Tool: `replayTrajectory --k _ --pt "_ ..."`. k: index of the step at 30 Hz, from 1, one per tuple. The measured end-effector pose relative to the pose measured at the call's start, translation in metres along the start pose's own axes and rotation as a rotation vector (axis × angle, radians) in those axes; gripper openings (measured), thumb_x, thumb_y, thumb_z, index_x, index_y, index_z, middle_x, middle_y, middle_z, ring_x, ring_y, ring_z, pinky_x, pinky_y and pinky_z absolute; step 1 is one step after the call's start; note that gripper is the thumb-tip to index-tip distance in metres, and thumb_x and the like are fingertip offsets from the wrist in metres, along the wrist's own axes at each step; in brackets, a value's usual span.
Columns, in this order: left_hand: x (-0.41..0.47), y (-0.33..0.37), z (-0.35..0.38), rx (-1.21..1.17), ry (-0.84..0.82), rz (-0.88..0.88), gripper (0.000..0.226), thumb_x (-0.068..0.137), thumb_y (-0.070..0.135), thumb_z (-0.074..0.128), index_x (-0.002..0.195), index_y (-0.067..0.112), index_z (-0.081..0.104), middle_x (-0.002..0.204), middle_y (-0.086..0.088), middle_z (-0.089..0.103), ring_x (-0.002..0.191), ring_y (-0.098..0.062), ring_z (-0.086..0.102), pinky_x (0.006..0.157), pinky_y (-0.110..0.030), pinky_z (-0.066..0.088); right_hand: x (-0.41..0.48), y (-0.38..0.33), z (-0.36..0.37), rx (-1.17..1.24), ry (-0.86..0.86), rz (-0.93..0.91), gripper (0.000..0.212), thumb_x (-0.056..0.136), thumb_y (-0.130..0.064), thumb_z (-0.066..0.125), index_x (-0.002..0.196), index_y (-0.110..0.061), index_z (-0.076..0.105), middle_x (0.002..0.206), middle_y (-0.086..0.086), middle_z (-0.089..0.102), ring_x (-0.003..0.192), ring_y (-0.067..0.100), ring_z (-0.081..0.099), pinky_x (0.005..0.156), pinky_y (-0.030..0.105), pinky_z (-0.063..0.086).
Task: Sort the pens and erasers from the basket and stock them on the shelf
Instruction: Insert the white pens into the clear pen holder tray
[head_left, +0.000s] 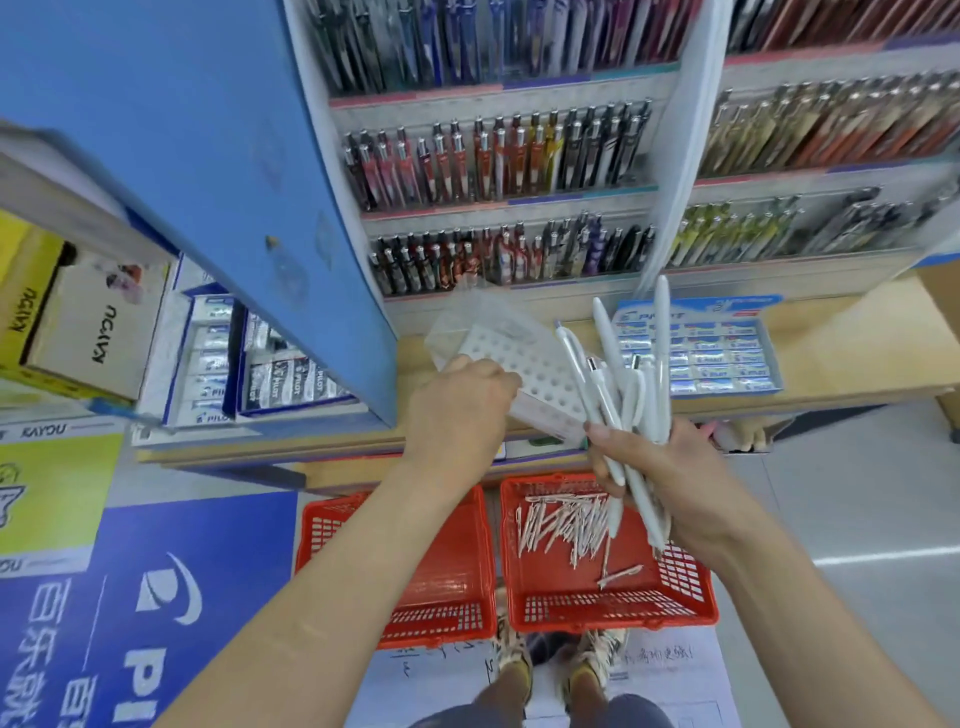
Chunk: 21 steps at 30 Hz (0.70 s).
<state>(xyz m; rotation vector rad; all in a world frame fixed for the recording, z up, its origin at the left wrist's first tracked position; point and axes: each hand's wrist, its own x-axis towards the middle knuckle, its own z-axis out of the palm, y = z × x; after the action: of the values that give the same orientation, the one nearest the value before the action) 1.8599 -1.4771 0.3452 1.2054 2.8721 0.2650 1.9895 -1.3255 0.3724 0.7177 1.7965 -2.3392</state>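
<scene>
Gripping white pens (631, 395), right hand (670, 467) hangs above red basket (613, 618) holding loose pens (566, 525).

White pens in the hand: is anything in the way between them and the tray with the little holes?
Nothing visible is. The right hand holds the white pens right beside the holed tray, which the left hand grips at its near-left end. The holes that show look empty.
</scene>
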Motion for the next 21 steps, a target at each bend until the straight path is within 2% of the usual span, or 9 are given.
replayTrajectory --k 2,3,4,6,8,11,15,18,21 --pt "0.000 0.004 -0.008 -0.136 -0.032 -0.084 0.029 0.087 0.015 0.059 0.114 0.021 0.065 0.104 -0.001 0.068 0.095 -0.026 0.060 0.072 -0.037 0.052 0.003 -0.004 0.003 -0.080 -0.027 0.011 0.021 0.083 -0.020 0.070 0.071 -0.006 0.060 0.058 0.010 0.054 0.054 0.019 0.047 0.055 0.026 0.044" --pt "0.000 0.007 -0.016 -0.257 -0.040 -0.171 0.034 0.090 0.017 0.054 0.124 0.021 0.060 0.111 0.000 0.067 0.097 -0.024 0.061 0.080 -0.036 0.051 0.003 -0.007 0.004 -0.117 -0.049 0.018 0.021 0.084 -0.019 0.068 0.071 -0.005 0.061 0.058 0.010 0.055 0.053 0.018 0.048 0.055 0.026 0.045" --pt "0.000 0.011 -0.026 -0.439 -0.020 -0.285 0.035 0.093 0.019 0.051 0.127 0.023 0.057 0.111 0.001 0.067 0.089 -0.020 0.062 0.081 -0.034 0.050 0.004 -0.010 0.005 -0.152 -0.073 0.029 0.022 0.084 -0.019 0.068 0.071 -0.003 0.061 0.059 0.010 0.056 0.052 0.017 0.049 0.054 0.026 0.045" --pt "0.003 0.015 -0.047 -0.979 -0.018 -0.521 0.031 0.095 0.020 0.050 0.125 0.021 0.058 0.100 0.002 0.068 0.068 -0.015 0.059 0.071 -0.033 0.054 0.004 -0.017 0.005 -0.188 -0.116 0.061 0.023 0.082 -0.019 0.069 0.077 0.002 0.063 0.061 0.012 0.058 0.052 0.016 0.051 0.053 0.028 0.046" --pt "0.001 0.015 -0.064 -1.375 -0.060 -0.629 0.024 0.095 0.016 0.053 0.117 0.013 0.061 0.088 -0.005 0.068 0.060 -0.014 0.056 0.060 -0.028 0.055 0.004 -0.024 0.005 -0.218 -0.167 0.077 0.024 0.080 -0.021 0.072 0.085 0.001 0.063 0.064 0.013 0.060 0.056 0.017 0.055 0.054 0.030 0.049" --pt "-0.004 0.012 -0.079 -1.450 -0.053 -0.630 0.011 0.088 0.016 0.062 0.097 0.010 0.062 0.076 -0.008 0.067 0.055 -0.014 0.059 0.056 -0.025 0.055 0.002 -0.035 0.003 -0.294 -0.260 0.077 0.023 0.075 -0.025 0.074 0.085 -0.007 0.063 0.066 0.009 0.064 0.061 0.017 0.060 0.057 0.031 0.051" --pt "-0.007 0.007 -0.088 -1.444 0.015 -0.684 0.012 0.078 0.008 0.070 0.084 0.008 0.060 0.065 -0.008 0.067 0.053 -0.014 0.062 0.052 -0.020 0.052 0.004 -0.038 0.002 -0.315 -0.313 0.069 0.021 0.078 -0.030 0.071 0.085 -0.010 0.065 0.067 0.008 0.067 0.062 0.021 0.059 0.059 0.036 0.051" --pt "-0.009 0.002 -0.092 -1.460 0.120 -0.684 0.010 0.078 0.003 0.070 0.086 0.005 0.064 0.066 -0.007 0.070 0.057 -0.014 0.065 0.056 -0.019 0.053 0.007 -0.034 0.000 -0.220 -0.224 0.075 0.024 0.081 -0.029 0.070 0.087 -0.007 0.064 0.068 0.012 0.065 0.056 0.020 0.055 0.060 0.038 0.050" --pt "-0.010 -0.001 -0.096 -1.460 0.139 -0.668 0.014 0.079 -0.001 0.067 0.091 0.006 0.067 0.078 -0.010 0.074 0.069 -0.017 0.069 0.065 -0.021 0.055 0.009 -0.029 -0.004 -0.159 -0.097 0.056 0.024 0.076 -0.028 0.072 0.077 -0.006 0.062 0.061 0.010 0.061 0.051 0.018 0.050 0.057 0.036 0.046"
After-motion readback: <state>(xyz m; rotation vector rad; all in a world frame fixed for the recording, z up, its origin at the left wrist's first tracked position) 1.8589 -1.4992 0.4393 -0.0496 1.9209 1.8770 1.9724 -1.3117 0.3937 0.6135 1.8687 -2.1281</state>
